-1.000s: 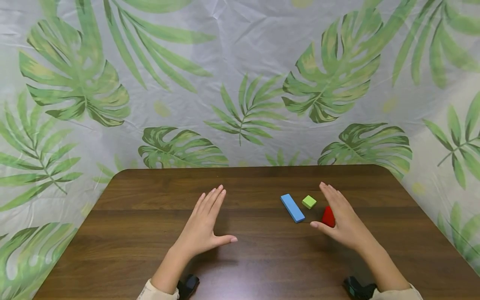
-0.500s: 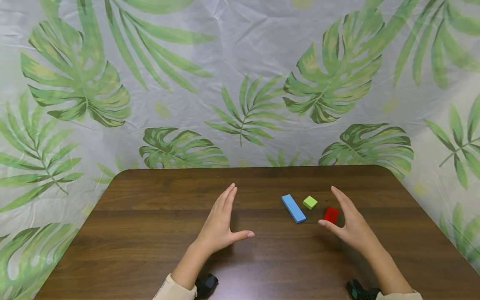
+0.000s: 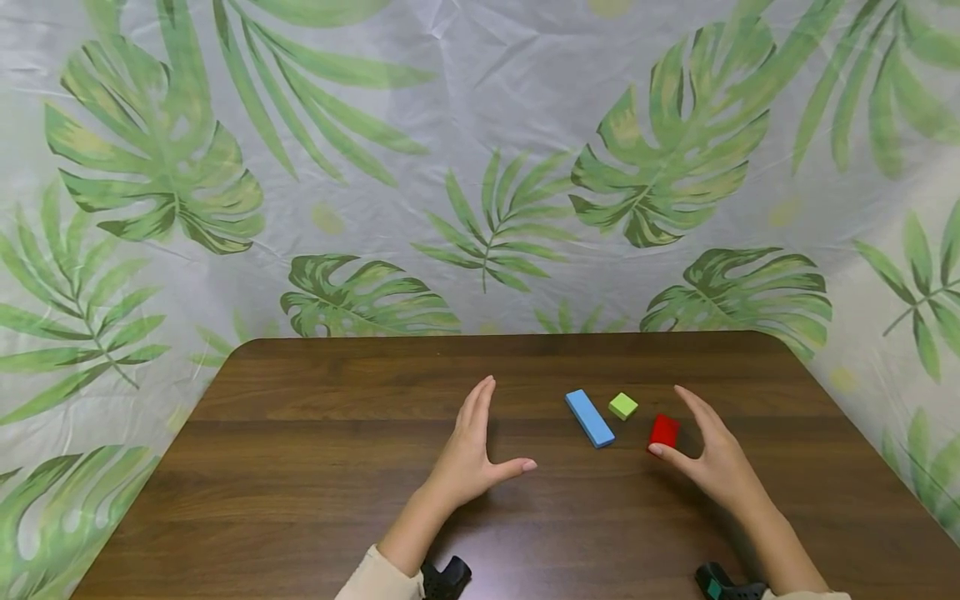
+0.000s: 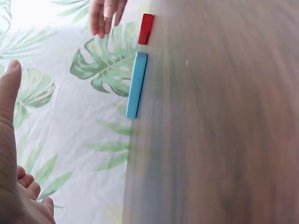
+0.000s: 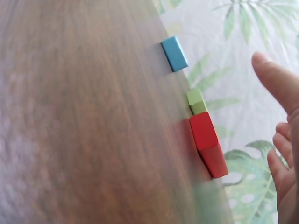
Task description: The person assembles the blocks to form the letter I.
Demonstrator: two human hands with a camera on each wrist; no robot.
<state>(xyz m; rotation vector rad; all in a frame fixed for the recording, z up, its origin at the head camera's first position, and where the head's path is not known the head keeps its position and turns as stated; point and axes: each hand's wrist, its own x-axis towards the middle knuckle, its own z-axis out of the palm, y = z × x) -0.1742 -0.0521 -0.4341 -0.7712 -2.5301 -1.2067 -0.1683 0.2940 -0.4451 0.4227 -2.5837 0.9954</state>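
Observation:
Three blocks lie on the right half of the wooden table: a long blue block (image 3: 590,418), a small green block (image 3: 623,406) and a red block (image 3: 664,431). My right hand (image 3: 720,462) hovers just right of the red block, thumb and fingers spread apart; its thumb tip covers the block's near end in the head view. To the left of the blue block, my left hand (image 3: 468,458) is raised over the table, its thumb held away from the fingers. Neither hand holds anything. In the right wrist view the red block (image 5: 205,140) appears nearest, apart from the hand.
The brown table (image 3: 300,467) has rounded far corners. Behind it hangs a pale cloth (image 3: 510,108) printed with green leaves. A black device (image 3: 447,577) is strapped at the left wrist and another black device (image 3: 723,583) at the right.
My left hand has moved right, towards the blocks. My right hand has shifted slightly right and nearer to me, uncovering more of the red block. The blocks stay in place on the table.

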